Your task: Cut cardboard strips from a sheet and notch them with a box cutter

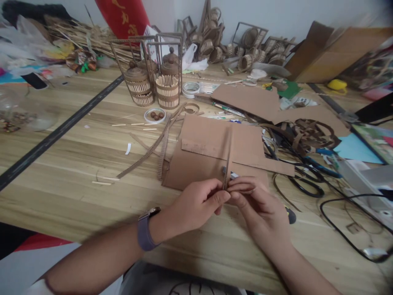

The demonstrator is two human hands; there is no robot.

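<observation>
A thin brown cardboard strip (229, 157) rises from between my fingertips, its upper end blurred. My left hand (196, 205), with a watch on the wrist, pinches its lower end between thumb and fingers. Close beside it, my right hand (267, 213) is closed on the same strip, part of which seems to curl through its fingers. Just behind the fingertips lies a small grey and white item that I cannot identify. Both hands are above the table's near side, in front of flat cardboard sheets (202, 164).
Lidded stick baskets in tall frames (139, 82) stand at the back left. A shallow dish (155, 116) holds round brown beads. Black-handled scissors (307, 186), coiled cardboard strips (316, 133) and a black cable (325, 213) are to the right. A cardboard box (337, 53) sits behind.
</observation>
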